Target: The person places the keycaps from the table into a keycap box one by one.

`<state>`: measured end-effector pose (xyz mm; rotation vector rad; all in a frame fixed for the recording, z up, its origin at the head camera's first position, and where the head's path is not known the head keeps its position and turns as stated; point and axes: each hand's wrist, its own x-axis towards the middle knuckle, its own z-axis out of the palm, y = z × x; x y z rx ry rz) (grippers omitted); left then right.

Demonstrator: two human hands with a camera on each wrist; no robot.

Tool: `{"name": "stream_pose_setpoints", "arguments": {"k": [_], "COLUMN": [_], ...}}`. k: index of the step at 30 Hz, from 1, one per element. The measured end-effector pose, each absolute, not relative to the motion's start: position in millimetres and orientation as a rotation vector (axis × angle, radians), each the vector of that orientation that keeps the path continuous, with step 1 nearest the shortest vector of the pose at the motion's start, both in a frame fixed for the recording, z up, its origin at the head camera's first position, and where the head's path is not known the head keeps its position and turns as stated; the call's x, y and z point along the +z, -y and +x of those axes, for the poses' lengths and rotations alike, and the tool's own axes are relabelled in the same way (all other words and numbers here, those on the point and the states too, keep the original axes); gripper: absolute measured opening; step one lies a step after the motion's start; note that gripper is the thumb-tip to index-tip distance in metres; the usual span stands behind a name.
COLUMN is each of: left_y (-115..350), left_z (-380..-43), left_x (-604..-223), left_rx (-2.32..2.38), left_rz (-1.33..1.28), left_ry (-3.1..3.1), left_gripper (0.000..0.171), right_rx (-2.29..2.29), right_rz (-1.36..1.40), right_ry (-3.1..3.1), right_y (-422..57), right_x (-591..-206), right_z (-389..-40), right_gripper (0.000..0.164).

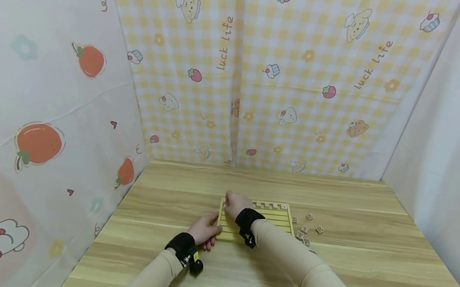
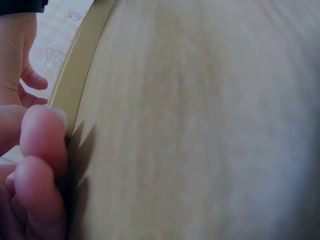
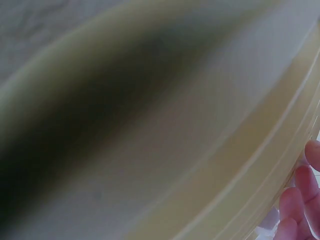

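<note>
A yellow board (image 1: 226,234) with raised strips across it lies on the table. Along its far edge sits a row of small square tiles (image 1: 267,205). My left hand (image 1: 203,230) holds the board's left side, thumb over the rim; in the left wrist view its curled fingers (image 2: 42,145) are against the side wall. At the far left corner my right hand (image 1: 238,204) pinches a small pale tile (image 1: 225,205), mostly hidden by the fingers. In the right wrist view the bent fingertips (image 3: 292,200) are low over the strips.
Several loose tiles (image 1: 304,228) are scattered on the wooden table (image 1: 345,251) just right of the board. The right forearm (image 1: 294,255) crosses over the board and hides part of it. Patterned cloth (image 1: 261,95) hangs behind the table and at both sides.
</note>
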<state>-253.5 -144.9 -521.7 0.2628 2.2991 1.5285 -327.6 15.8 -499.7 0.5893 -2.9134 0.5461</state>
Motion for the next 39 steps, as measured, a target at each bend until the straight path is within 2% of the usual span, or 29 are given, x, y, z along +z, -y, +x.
{"name": "stream_pose_setpoints", "arguments": {"k": [5,16,20,28,33,36,39], "left_y": [139.3,126.7,125.7,135.4,142.3,144.8,143.9], "left_z": [-253.0,-251.4,-250.9,-254.3,-256.5,-256.5,-255.5], "left_x": [-521.1,-525.9,-525.9,-522.8,-523.3,-523.1,-524.3], "left_rx": [1.53,1.544,1.542,1.556,1.514,1.507,1.515], "left_rz": [0.265,0.295,0.302,0.278,0.273,0.282,0.287], "left_ry": [-2.276,-2.229,-2.216,-2.201,-2.261,-2.292,-2.291], "left_gripper": [0.066,0.065,0.064,0.067,0.068,0.07,0.071], "right_rx": [0.552,0.531,0.631,0.684,0.651,0.632,0.611], "right_rz": [0.537,0.48,0.507,0.387,0.202,0.101,0.062], "right_ry": [2.942,2.965,2.96,3.066,3.173,3.25,3.304], "right_y": [-22.0,-37.9,-54.7,-139.8,-199.1,-223.8,-241.7], "right_x": [-497.6,-499.1,-488.0,-455.7,-449.7,-451.8,-458.5], "right_z": [-323.2,-314.7,-311.8,-320.8,-322.7,-324.1,-324.0], "right_gripper": [0.028,0.03,0.024,0.013,0.025,0.036,0.04]}}
